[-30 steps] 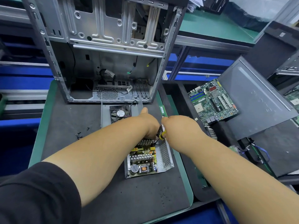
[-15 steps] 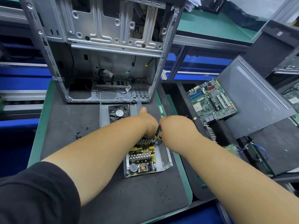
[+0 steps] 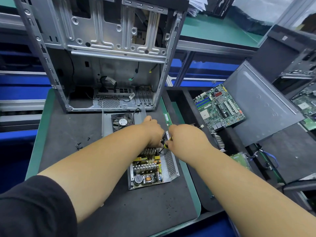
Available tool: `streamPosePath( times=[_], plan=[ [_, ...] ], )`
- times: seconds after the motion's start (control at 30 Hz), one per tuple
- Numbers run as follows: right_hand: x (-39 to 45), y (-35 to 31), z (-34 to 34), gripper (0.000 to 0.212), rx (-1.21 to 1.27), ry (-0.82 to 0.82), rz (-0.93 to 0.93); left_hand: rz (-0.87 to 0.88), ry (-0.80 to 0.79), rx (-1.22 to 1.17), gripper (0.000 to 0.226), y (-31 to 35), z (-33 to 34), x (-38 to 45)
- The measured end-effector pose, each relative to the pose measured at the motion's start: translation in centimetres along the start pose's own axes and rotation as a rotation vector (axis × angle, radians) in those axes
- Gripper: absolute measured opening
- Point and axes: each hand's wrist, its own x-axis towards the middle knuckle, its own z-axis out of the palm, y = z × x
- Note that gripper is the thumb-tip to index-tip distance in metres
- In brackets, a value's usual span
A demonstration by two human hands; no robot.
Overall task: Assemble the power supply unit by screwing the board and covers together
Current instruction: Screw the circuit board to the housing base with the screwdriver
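Grey foam mat (image 3: 68, 134) carries the open power supply unit (image 3: 152, 170), its board (image 3: 147, 168) exposed, near the mat's right edge. The right hand (image 3: 186, 135) grips a yellow-handled screwdriver (image 3: 166, 144), tip down at the unit's far end. The left hand (image 3: 150, 130) rests curled on that end; its grasp cannot be determined. Loose screws (image 3: 79, 146) lie well apart to the left

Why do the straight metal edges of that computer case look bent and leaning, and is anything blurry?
Head view: the wide-angle lens bows and splays the computer case edges near the frame borders; the power supply at centre is sharp under even overhead light with soft shadows; the screwdriver between the left hand and right hand looks slightly smeared.
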Motion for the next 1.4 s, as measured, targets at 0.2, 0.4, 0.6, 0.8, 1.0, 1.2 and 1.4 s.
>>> streamPosePath(
  times=[0.2, 0.4, 0.6, 0.8, 1.0, 1.2, 1.4],
  plan=[
    [-1.4, 2.4, -0.9, 0.021, 0.218, 0.244, 0.125, 0.079, 0.439, -0.505, 0.041, -3.4, 0.1, -3.8],
    [-0.4, 2.6, -2.2, 0.016, 0.682, 0.394, 0.291, -0.247, 0.820, -0.996, 0.018, -8.4, 2.2, -11.8],
    [2.7, -1.8, -1.4, 0.010, 1.242, 0.343, 0.343, -0.811, 0.868, -1.212, 0.013, -11.5, 8.3, -16.5],
    [4.6, -6.9, -1.2, 0.011, 1.436, 0.150, 0.256, -0.980, 0.728, -1.197, 0.016, -11.6, 13.1, -18.5],
    [4.8, -9.6, -1.2, 0.008, 1.439, 0.088, 0.230, -0.948, 0.555, -1.065, 0.020, -11.2, 16.7, -17.6],
    [5.3, -9.8, -0.8, 0.007, 1.400, 0.071, 0.234, -0.959, 0.550, -1.036, 0.018, -11.2, 17.9, -16.0],
    [5.4, -9.7, -0.6, 0.008, 1.412, 0.055, 0.257, -0.908, 0.508, -0.952, 0.018, -11.8, 17.9, -15.0]
  ],
)
